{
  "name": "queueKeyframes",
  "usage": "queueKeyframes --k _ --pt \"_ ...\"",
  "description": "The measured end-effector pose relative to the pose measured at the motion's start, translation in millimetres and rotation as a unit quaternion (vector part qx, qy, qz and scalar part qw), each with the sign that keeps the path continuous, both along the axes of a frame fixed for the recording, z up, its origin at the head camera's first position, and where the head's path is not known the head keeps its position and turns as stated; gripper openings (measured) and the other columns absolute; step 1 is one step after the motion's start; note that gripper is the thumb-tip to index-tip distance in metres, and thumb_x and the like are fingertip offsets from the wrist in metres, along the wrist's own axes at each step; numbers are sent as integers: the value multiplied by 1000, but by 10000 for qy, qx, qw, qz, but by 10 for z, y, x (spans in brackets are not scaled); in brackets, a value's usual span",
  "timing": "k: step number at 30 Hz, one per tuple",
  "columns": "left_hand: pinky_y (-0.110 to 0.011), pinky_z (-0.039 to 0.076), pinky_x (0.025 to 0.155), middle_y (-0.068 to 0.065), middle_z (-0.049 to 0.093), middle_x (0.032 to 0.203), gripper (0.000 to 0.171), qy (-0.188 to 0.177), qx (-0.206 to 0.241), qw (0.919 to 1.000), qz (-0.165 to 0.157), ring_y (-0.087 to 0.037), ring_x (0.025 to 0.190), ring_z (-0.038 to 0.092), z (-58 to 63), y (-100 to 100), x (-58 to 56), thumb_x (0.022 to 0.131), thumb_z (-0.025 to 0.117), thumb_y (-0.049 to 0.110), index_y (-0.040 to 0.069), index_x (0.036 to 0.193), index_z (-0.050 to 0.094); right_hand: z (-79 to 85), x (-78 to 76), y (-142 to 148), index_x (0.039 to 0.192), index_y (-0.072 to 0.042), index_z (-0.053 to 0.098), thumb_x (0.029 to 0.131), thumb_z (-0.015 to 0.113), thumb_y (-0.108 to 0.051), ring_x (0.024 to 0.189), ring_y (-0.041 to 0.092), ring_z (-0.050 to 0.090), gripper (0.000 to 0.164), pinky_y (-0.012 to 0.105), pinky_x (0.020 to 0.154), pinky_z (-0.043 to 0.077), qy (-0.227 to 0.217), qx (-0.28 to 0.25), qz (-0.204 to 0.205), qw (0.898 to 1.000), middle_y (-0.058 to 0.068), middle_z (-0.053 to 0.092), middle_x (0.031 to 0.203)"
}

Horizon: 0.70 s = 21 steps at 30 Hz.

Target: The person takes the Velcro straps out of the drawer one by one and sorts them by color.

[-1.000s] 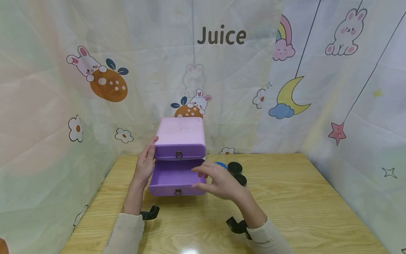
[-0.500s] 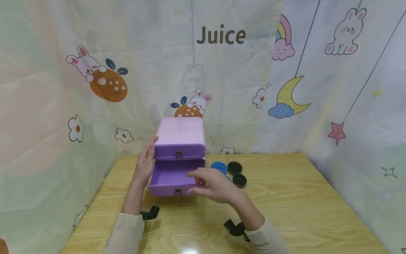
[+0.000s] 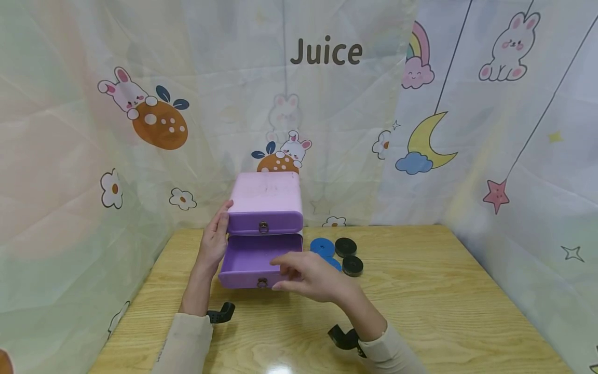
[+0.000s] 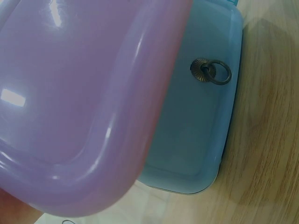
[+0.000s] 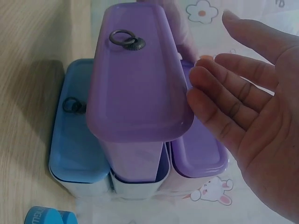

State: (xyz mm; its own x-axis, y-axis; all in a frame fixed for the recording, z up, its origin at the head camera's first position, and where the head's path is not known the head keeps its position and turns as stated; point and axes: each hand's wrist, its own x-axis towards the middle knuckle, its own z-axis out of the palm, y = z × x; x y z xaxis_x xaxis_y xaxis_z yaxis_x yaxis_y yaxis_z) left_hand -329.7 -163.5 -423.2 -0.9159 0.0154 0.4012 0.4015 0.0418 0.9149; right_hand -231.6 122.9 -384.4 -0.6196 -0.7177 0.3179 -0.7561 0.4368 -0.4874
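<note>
A small pink-topped drawer cabinet stands at the back of the table. Its middle purple drawer is pulled out, and the inside that shows holds nothing. Above it the upper purple drawer is closed; below it, in the left wrist view, sits a closed blue drawer with a ring pull. My left hand rests with straight fingers along the cabinet's left side. My right hand hovers at the right corner of the pulled-out drawer, fingers loosely bent, with nothing in them.
Right of the cabinet lie two blue discs and two black discs, close together on the wooden table. A printed cloth hangs behind the table and along both sides.
My right hand has drifted slightly down and toward me, uncovering the blue discs. The left hand, the cabinet and its pulled-out drawer stay in place.
</note>
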Motion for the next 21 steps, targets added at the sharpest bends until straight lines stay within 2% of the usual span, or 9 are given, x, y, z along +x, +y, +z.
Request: queueKeyframes --k 3,8,12,16,21 --pt "-45 21 131 5 32 170 54 9 -11 10000 14 -15 159 25 5 1 2 112 37 47 27 161 41 -2 6 -15 138 -13 65 98 74 -37 92 1 66 48 22 81 61 -141 30 41 9999 3 75 107" --pt "-45 21 131 5 32 170 53 -19 -1 10000 28 -16 158 26 0 0 4 112 37 46 27 161 41 -22 17 -48 139 -9 63 99 73 -35 98 9 71 49 21 83 61 -307 82 136 9994 6 76 112" --pt "-45 22 130 5 33 170 52 -34 41 10000 33 -15 158 27 -5 1 6 112 37 46 27 161 42 -55 25 -100 136 -8 65 99 73 -35 98 8 73 46 18 83 59 -206 214 292 9991 6 76 114" --pt "-46 24 130 6 32 170 52 -44 65 10000 26 -16 158 28 -5 4 4 112 37 46 28 160 42 -120 40 -170 137 -12 66 99 72 -40 101 3 70 47 17 86 57 -89 679 294 9972 -1 75 118" --pt "-46 24 130 7 32 170 52 -53 37 10000 31 -16 157 28 1 7 -4 112 37 46 28 161 41 -192 63 -259 140 -13 63 97 73 -45 103 1 66 54 15 89 54 13 1406 245 9898 -4 73 122"
